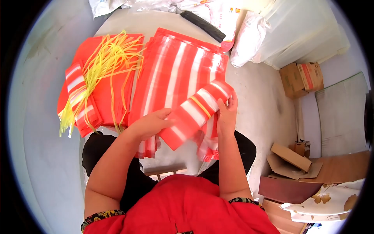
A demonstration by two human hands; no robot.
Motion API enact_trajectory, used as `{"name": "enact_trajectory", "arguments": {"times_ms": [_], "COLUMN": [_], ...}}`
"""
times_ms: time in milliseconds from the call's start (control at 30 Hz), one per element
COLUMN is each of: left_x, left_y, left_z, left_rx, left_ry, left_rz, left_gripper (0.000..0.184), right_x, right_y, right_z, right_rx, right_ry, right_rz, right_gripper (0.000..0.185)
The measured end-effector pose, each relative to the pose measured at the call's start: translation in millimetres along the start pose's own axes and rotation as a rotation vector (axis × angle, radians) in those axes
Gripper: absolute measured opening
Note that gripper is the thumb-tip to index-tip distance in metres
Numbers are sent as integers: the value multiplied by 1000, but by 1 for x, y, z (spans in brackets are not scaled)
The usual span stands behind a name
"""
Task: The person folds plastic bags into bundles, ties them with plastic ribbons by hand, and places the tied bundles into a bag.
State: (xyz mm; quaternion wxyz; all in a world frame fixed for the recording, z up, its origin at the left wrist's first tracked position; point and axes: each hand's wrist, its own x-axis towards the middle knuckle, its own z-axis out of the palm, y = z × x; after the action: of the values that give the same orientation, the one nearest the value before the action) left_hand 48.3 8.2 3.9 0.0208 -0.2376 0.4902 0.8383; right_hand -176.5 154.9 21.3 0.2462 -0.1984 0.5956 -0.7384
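A folded bundle of red-and-white striped plastic bags [196, 107], with a yellow strip [200, 106] across it, is held tilted in front of me. My right hand [227, 117] grips its right end, thumb on the near face. At the bundle's left end is my left hand [150, 124], its thumb raised and its fingers against the edge, partly hidden and slightly blurred. Beneath the bundle a stack of flat striped plastic bags [181, 64] lies on the pale table [253, 84].
On the left, loose yellow strips [113, 58] lie over red bags [83, 50] and another folded striped bundle [76, 84]. A black roll [202, 26] and a white plastic package [249, 39] lie at the back. Cardboard boxes [294, 82] and a flattened carton [288, 162] stand at the right.
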Motion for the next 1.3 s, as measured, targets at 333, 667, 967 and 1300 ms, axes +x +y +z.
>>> {"name": "enact_trajectory", "arguments": {"times_ms": [333, 667, 967, 1300], "left_x": [-6, 6, 28, 10], "left_y": [11, -14, -66, -60], "left_z": [34, 80, 100, 145], "left_rx": [-146, -280, 66, -297], "left_ry": [8, -86, 211, 213], "left_rz": [-39, -102, 124, 107], "left_gripper": [49, 45, 32, 37], "right_x": [-48, -104, -97, -101], "right_y": [-6, -2, 6, 25], "right_z": [-7, -13, -48, -60], "right_rx": [-112, 557, 593, 301], "right_ry": [30, -78, -75, -34], "right_rz": [50, 505, 553, 426], "right_gripper": [70, 62, 44, 56]}}
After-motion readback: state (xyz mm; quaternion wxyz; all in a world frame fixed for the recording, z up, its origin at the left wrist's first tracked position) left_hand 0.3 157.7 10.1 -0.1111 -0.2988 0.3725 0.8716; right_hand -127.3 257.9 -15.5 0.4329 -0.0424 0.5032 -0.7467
